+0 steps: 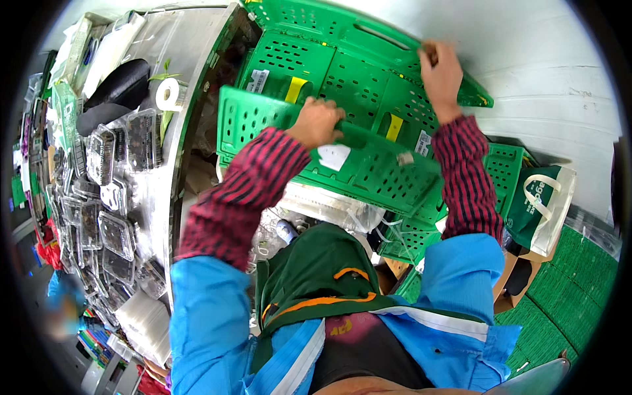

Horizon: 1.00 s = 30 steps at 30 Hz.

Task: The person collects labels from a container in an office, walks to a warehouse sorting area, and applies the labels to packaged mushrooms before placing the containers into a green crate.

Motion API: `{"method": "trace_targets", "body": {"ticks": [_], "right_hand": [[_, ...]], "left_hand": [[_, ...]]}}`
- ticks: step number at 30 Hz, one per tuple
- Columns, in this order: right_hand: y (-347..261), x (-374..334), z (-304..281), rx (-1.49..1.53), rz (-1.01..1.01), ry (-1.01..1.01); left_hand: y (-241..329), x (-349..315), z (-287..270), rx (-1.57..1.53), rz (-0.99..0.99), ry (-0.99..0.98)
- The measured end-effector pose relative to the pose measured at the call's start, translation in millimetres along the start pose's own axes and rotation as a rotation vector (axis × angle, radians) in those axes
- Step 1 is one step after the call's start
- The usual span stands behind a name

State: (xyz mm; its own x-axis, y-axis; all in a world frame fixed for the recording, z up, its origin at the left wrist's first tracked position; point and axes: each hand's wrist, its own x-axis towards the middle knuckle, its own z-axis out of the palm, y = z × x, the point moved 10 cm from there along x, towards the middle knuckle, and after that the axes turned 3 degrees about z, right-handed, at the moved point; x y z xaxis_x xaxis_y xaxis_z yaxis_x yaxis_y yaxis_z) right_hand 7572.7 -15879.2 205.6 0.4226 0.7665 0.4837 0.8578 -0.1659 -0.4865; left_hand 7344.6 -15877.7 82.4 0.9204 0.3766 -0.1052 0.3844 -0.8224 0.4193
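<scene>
A green perforated plastic crate (352, 82) with folding walls is in front of me, its long near and far walls raised at a slant. My left hand (317, 123) is closed over the top edge of the near wall. At the right end of the far wall, my right hand (440, 74) has its fingers curled round the rim. Yellow tabs (394, 128) and white labels show on the crate. A white paper piece (334, 157) is on the outside of the near wall. My right fingertips are slightly blurred.
To the left, a metal table (191, 85) bears clear plastic boxes (118, 235), a tape roll (170, 94) and dark pouches. Stacked green crates (559, 303) stand at the lower right, near a green and white bag (543, 207). A white wall (540, 52) rises beyond the crate.
</scene>
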Motion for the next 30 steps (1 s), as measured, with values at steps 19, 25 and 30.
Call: {"method": "trace_targets", "body": {"ticks": [19,25,30], "right_hand": [[47.7,-214.0,12.3,0.125,0.476,-0.541],[148.8,-240.9,-150.5,0.490,0.935,-0.482],[125.9,-188.6,-164.3,-0.230,0.323,-0.405]], "left_hand": [[-96.9,-67.1,1.2,-0.178,-0.642,-0.009],[-157.7,-198.4,-163.3,-0.267,-0.733,0.332],[-135.4,-277.5,-112.5,-0.377,-0.686,0.457]]}}
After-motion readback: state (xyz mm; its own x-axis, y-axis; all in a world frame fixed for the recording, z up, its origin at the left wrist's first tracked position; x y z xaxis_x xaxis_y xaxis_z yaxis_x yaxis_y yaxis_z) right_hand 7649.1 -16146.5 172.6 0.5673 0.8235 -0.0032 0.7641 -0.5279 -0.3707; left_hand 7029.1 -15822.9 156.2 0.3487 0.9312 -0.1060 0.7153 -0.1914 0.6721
